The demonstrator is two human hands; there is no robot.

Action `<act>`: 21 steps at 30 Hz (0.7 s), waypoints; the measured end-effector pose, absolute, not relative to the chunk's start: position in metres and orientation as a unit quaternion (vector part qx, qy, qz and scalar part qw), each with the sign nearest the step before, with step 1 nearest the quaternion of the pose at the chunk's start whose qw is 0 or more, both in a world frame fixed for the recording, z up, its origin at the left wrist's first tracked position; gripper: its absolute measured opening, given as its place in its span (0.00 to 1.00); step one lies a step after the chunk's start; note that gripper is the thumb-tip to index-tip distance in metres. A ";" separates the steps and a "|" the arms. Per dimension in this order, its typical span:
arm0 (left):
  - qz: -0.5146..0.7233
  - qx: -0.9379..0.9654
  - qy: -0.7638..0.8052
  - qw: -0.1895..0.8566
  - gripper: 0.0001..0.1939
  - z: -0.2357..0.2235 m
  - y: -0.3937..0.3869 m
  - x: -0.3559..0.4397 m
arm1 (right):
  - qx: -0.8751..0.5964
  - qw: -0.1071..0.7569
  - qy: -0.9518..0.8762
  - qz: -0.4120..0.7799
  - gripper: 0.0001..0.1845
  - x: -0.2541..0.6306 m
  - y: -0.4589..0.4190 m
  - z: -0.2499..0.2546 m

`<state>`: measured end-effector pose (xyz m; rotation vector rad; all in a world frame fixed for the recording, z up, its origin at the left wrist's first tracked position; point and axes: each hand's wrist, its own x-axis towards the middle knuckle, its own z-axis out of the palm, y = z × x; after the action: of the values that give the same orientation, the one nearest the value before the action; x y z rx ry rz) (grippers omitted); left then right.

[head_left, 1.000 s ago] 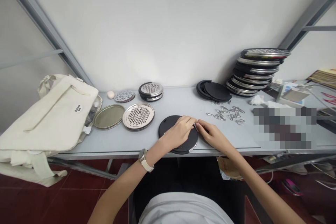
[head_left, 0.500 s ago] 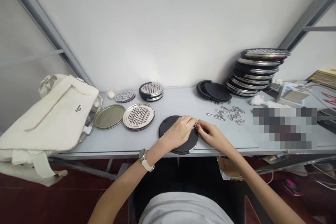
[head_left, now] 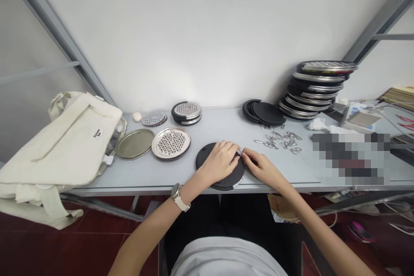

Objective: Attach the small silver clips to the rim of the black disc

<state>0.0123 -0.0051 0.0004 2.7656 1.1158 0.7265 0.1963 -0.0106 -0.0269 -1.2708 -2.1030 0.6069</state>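
A round black disc with a metal rim (head_left: pixel 207 159) lies flat near the front edge of the grey table (head_left: pixel 145 172). My left hand (head_left: pixel 221 161) rests on top of it, fingers curled over its right edge. My right hand (head_left: pixel 261 166) is beside the disc's right edge, its fingertips pinched on a small metal clip (head_left: pixel 239 152) at the rim. The two hands' fingertips nearly touch there. A watch sits on my left wrist.
Loose metal clips (head_left: pixel 281 139) lie right of centre. Behind them are black discs (head_left: pixel 265 112) and a tall stack of rimmed discs (head_left: pixel 315 88). Perforated metal plates (head_left: pixel 170 142), a plain tin lid (head_left: pixel 134 142) and a cream bag (head_left: pixel 64 138) are on the left.
Almost nothing moved. Both hands stay at the disc's right edge, with only slight shifts of the fingers.
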 end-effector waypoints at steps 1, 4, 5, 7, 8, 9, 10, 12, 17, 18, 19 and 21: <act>0.238 0.897 0.371 0.031 0.09 0.000 -0.005 0.013 | -0.480 0.300 -0.793 0.227 0.16 0.196 -0.011 -0.027; 0.240 0.891 0.386 0.018 0.09 -0.001 -0.005 0.013 | -0.482 0.295 -0.793 0.226 0.16 0.196 -0.011 -0.026; 0.240 0.891 0.386 0.015 0.10 -0.002 -0.005 0.013 | -0.482 0.294 -0.794 0.226 0.16 0.196 -0.011 -0.025; 0.237 0.891 0.387 0.010 0.10 -0.002 -0.005 0.013 | -0.482 0.293 -0.794 0.226 0.16 0.195 -0.012 -0.024; 0.234 0.892 0.387 0.009 0.10 -0.002 -0.005 0.013 | -0.482 0.294 -0.794 0.226 0.16 0.195 -0.012 -0.023; 0.231 0.893 0.387 0.008 0.10 -0.002 -0.005 0.013 | -0.483 0.295 -0.793 0.225 0.16 0.195 -0.012 -0.023; 0.227 0.894 0.387 0.008 0.11 -0.002 -0.005 0.013 | -0.483 0.297 -0.793 0.224 0.16 0.195 -0.012 -0.023; 0.221 0.896 0.385 0.007 0.11 -0.001 -0.005 0.013 | -0.482 0.298 -0.793 0.224 0.16 0.195 -0.012 -0.024; 0.211 0.901 0.378 0.002 0.11 0.001 -0.006 0.012 | -0.481 0.297 -0.793 0.225 0.16 0.195 -0.012 -0.026; 0.210 0.902 0.376 0.000 0.11 0.002 -0.006 0.012 | -0.482 0.296 -0.793 0.226 0.16 0.195 -0.012 -0.025; 0.209 0.903 0.374 -0.002 0.11 0.002 -0.006 0.012 | -0.482 0.295 -0.793 0.227 0.16 0.195 -0.012 -0.025; 0.206 0.905 0.371 -0.006 0.11 0.003 -0.006 0.012 | -0.482 0.294 -0.793 0.229 0.17 0.195 -0.012 -0.025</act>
<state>0.0123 -0.0063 0.0026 2.8549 1.1707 0.6483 0.1951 -0.0124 -0.0247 -1.2836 -2.1111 0.6093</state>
